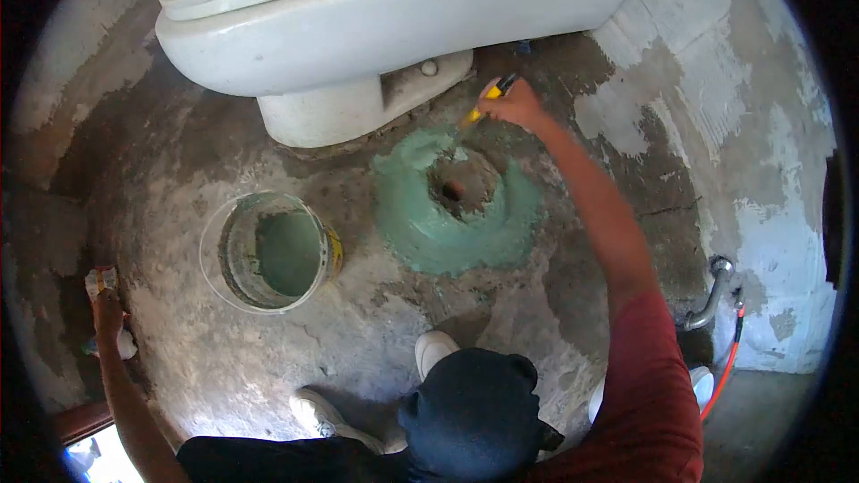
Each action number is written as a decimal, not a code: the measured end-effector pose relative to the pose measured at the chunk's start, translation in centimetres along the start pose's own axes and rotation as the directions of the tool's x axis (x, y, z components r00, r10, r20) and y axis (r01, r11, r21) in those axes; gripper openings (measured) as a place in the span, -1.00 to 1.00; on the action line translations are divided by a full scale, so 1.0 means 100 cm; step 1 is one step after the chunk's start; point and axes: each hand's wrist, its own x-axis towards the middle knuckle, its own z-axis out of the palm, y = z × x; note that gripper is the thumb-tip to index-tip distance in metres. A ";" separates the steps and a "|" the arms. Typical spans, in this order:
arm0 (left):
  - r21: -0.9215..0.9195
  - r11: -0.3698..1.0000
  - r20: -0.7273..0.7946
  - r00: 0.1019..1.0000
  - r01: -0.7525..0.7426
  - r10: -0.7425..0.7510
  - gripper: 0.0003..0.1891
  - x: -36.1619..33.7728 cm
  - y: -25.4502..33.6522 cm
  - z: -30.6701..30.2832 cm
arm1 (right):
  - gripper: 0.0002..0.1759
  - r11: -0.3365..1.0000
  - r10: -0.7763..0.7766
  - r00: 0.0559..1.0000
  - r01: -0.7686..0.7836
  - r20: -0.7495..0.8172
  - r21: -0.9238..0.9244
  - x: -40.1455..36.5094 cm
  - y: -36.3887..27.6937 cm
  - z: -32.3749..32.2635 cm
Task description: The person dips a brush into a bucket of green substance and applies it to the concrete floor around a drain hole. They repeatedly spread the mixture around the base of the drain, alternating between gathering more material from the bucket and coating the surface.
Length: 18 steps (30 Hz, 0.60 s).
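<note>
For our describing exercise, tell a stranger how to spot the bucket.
Find the white toilet at the picture's top. Below it, left of the green ring on the floor, stands the bucket. Unlike that ring, it has standing walls and holds green mix.

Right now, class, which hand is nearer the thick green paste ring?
Right. The right hand, holding a yellow-and-black tool, is beside the green paste; the left hand is farther off, beyond the round plastic bucket.

Coating (pixel 419 241) — wet-looking, uneven; toilet (pixel 268 61) glossy, smooth; floor (pixel 215 358) rough, matt — like bare concrete; pipe (pixel 718 290) shiny metal.
</note>
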 end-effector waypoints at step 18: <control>0.132 0.969 -0.061 0.974 -0.209 0.218 -0.77 0.000 -0.010 0.005 | -0.73 0.911 -0.372 0.926 0.377 0.060 -0.167 -0.002 0.016 0.012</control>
